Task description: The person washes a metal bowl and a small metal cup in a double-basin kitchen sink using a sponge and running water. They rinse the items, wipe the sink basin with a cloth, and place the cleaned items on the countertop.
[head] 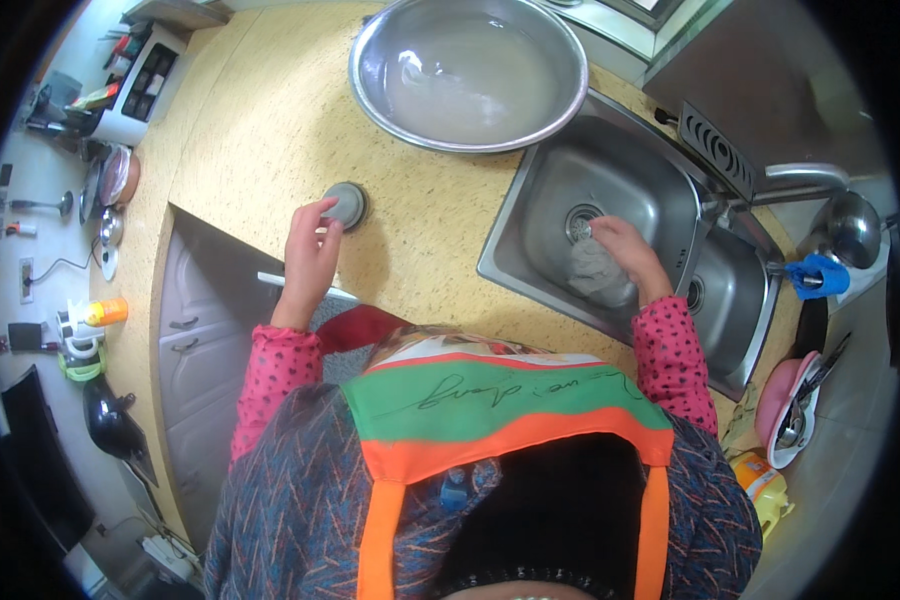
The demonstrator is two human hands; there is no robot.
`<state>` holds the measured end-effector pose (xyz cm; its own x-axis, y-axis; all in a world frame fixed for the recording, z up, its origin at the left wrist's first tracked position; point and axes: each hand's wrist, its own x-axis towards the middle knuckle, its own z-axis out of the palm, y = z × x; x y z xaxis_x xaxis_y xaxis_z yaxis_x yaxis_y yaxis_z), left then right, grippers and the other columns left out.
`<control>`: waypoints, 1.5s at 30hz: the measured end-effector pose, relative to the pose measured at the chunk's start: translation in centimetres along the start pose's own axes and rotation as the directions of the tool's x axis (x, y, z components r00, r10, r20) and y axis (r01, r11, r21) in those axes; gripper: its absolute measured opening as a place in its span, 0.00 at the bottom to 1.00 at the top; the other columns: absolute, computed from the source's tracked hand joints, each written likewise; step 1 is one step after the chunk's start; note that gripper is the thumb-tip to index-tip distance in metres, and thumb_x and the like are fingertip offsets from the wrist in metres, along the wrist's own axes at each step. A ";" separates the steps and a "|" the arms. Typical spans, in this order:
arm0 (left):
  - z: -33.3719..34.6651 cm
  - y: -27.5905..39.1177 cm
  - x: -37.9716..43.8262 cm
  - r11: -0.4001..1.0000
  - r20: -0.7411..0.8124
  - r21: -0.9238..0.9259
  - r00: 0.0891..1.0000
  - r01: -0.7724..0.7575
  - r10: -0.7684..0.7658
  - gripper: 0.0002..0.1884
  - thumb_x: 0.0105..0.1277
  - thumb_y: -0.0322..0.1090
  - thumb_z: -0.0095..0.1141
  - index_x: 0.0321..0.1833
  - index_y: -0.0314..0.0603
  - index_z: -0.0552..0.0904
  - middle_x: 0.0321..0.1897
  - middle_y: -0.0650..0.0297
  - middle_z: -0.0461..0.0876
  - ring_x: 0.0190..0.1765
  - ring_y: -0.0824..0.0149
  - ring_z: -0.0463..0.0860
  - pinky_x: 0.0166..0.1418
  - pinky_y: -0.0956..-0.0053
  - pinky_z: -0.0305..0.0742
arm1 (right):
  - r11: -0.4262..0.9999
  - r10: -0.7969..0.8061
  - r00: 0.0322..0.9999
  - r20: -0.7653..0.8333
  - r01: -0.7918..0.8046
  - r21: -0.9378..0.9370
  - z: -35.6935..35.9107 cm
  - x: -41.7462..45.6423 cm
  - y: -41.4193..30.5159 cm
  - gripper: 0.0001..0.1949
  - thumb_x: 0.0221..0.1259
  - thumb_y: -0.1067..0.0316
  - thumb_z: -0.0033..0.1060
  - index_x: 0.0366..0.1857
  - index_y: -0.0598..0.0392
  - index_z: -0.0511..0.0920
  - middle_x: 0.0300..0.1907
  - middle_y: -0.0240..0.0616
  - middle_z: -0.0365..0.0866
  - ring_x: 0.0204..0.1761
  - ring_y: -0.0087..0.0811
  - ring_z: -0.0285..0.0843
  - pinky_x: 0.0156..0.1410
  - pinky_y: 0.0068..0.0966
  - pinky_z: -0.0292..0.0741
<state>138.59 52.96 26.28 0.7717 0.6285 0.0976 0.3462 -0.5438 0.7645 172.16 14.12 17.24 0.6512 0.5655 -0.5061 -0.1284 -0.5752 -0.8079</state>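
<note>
My left hand (313,244) is over the counter, its thumb and fingers at the edge of a round grey lid or stopper (347,205); whether it grips it I cannot tell. Over the larger steel sink basin (637,172), my right hand (624,247) pinches a crumpled grey cloth (594,268). The cloth hangs beside the drain strainer (583,223) and partly covers the basin floor. Beyond both hands, a wide metal bowl (469,75) of cloudy liquid stands on the counter, near the sink's far left corner.
A smaller basin (727,300) adjoins on the right, with a faucet (802,180) above. A blue cloth (817,275), a pink container of utensils (784,397) and a yellow bottle (769,487) are at the right. An orange bottle (106,311) stands on the left counter.
</note>
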 end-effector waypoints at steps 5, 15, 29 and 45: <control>0.9 -1.9 -1.3 0.996 -0.056 -0.089 0.998 0.033 -0.038 0.17 0.72 0.26 0.59 0.63 0.41 0.80 0.53 0.57 0.78 0.51 0.65 0.82 0.49 0.73 0.80 | 0.923 -0.265 0.951 0.161 0.202 0.327 5.7 -6.4 -13.2 0.13 0.76 0.63 0.59 0.54 0.59 0.82 0.51 0.31 0.83 0.54 0.22 0.77 0.64 0.22 0.72; 0.4 -3.0 -3.9 0.998 -0.052 -0.049 0.997 0.046 -0.048 0.19 0.73 0.24 0.56 0.66 0.40 0.78 0.54 0.54 0.77 0.53 0.60 0.81 0.53 0.70 0.82 | 0.130 -0.725 0.225 0.651 0.973 -0.192 27.3 -5.1 -14.6 0.24 0.51 0.65 0.75 0.56 0.49 0.82 0.61 0.39 0.78 0.67 0.43 0.73 0.70 0.43 0.67; 4.8 3.9 7.0 0.640 0.226 -0.716 0.960 0.279 -0.166 0.31 0.77 0.37 0.58 0.77 0.36 0.63 0.57 0.56 0.77 0.57 0.66 0.79 0.59 0.70 0.79 | 0.377 -0.672 0.732 0.114 0.470 -0.798 9.0 -16.4 -0.3 0.28 0.48 0.72 0.70 0.60 0.44 0.81 0.65 0.43 0.75 0.67 0.48 0.71 0.70 0.44 0.67; 8.6 4.0 10.9 0.578 0.090 -0.791 0.972 0.202 -0.217 0.25 0.64 0.21 0.49 0.65 0.32 0.66 0.54 0.51 0.76 0.53 0.60 0.81 0.51 0.67 0.82 | 0.772 -0.128 0.842 -0.524 0.416 0.481 -1.1 -17.4 -8.2 0.18 0.80 0.57 0.52 0.61 0.59 0.76 0.53 0.40 0.85 0.50 0.32 0.86 0.56 0.31 0.84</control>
<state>152.93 52.89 24.91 0.7229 0.6789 -0.1284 -0.0659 0.2527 0.9653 162.71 8.35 33.02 0.9567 0.2401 -0.1648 -0.1877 0.0757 -0.9793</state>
